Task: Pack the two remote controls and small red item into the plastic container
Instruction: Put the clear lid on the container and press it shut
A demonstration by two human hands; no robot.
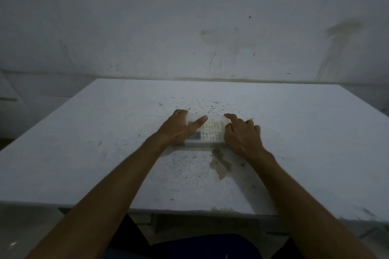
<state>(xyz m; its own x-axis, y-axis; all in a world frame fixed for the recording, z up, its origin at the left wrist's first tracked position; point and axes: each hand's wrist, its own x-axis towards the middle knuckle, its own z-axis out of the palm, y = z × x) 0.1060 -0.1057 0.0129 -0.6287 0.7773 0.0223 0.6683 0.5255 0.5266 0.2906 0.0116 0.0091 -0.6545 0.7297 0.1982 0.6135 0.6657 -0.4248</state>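
Both my hands pressed on the clear plastic container (205, 131) at the middle of the white desk (294, 132), two pale remote controls (211, 131) visible inside through the lid. My left hand (179, 129) lay flat across its left end, grip spread, index finger along the top; my right hand (242, 134) curled loosely at the right end, clamped on nothing. I could not see the small red item. Uneven pressure risked leaving one corner unlatched, or skidding the box across the desk.
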